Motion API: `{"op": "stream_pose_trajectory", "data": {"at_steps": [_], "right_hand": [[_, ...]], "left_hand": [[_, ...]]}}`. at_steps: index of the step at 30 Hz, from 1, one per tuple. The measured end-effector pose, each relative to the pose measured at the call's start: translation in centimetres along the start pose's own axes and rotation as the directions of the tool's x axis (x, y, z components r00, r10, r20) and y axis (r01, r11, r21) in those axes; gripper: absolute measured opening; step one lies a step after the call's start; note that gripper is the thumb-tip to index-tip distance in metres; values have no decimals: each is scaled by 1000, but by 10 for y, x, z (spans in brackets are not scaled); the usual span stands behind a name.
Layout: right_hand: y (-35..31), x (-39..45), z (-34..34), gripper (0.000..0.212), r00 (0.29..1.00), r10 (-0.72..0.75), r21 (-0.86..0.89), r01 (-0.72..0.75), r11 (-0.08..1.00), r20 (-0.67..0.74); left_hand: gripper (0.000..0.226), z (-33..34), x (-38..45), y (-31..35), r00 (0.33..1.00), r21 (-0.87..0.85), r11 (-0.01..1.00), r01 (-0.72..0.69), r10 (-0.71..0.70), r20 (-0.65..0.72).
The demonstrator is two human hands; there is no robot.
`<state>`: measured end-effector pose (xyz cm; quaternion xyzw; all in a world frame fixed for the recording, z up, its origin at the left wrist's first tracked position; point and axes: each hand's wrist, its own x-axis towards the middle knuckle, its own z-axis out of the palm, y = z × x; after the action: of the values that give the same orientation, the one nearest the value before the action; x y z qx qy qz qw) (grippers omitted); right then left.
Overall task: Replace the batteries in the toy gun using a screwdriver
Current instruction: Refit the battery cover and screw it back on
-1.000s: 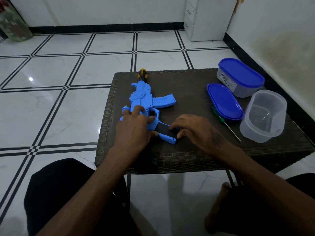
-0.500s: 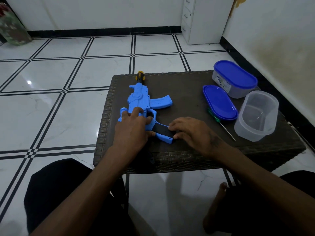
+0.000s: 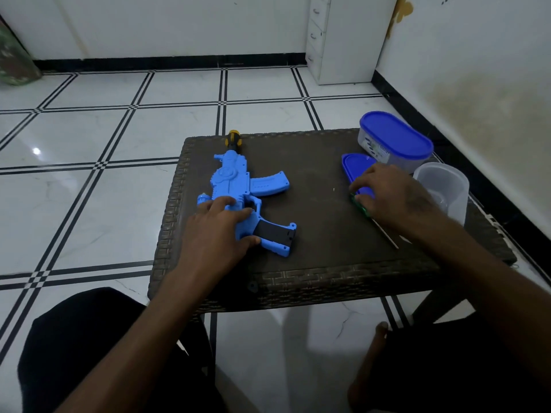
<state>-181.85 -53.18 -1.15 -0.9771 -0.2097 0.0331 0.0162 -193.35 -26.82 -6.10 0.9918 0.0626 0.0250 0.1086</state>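
Pin toy gun (image 3: 238, 186) flat with spread left hand (image 3: 219, 231); right hand (image 3: 387, 193), fingers curling onto screwdriver (image 3: 375, 217), grip unclear: lift by handle.

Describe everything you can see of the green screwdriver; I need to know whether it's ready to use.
The green screwdriver lies flat on the dark woven table, near its right side, beside the loose blue lid. It has a translucent green handle, plastic by its look, and a thin bare metal shaft pointing toward the table's near right edge; the tip is too small to read. The right hand covers most of the handle, its fingers touching it. Whether they grip it yet cannot be told.
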Motion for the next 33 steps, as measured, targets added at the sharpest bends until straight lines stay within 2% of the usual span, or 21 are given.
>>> {"op": "stream_pose_trajectory", "data": {"at_steps": [5,10,12,18,22,24,29,31,33], "right_hand": [[4,5,-1,34,996,64,-25,-63,998,58],[22,10,1,28,979,151,44,-147,988,-138],[23,17,0,31,973,175,19,-174,985,-148],[26,46,5,78,958,270,-159,-252,955,103],[32,58,8,88,938,304,-164,-277,947,168],[35,60,8,87,929,314,-84,-303,949,196],[45,58,-4,85,935,278,312,-338,888,222],[48,51,-13,85,942,271,488,-334,806,198],[50,37,-23,77,944,271,709,-323,627,190]], "left_hand": [[73,1,-2,15,1000,-78,997,-22,20,-24],[67,9,0,29,992,-131,988,-81,67,-103],[59,14,4,36,987,-152,983,-102,81,-142],[42,17,22,57,967,-173,968,-179,141,-212],[39,13,31,62,970,-172,969,-176,141,-199],[38,12,33,61,976,-186,969,-162,130,-176],[33,8,36,67,987,-283,953,-112,74,-140],[33,6,40,73,994,-387,917,-93,62,-91],[32,5,47,84,998,-576,815,-65,51,-40]]}}
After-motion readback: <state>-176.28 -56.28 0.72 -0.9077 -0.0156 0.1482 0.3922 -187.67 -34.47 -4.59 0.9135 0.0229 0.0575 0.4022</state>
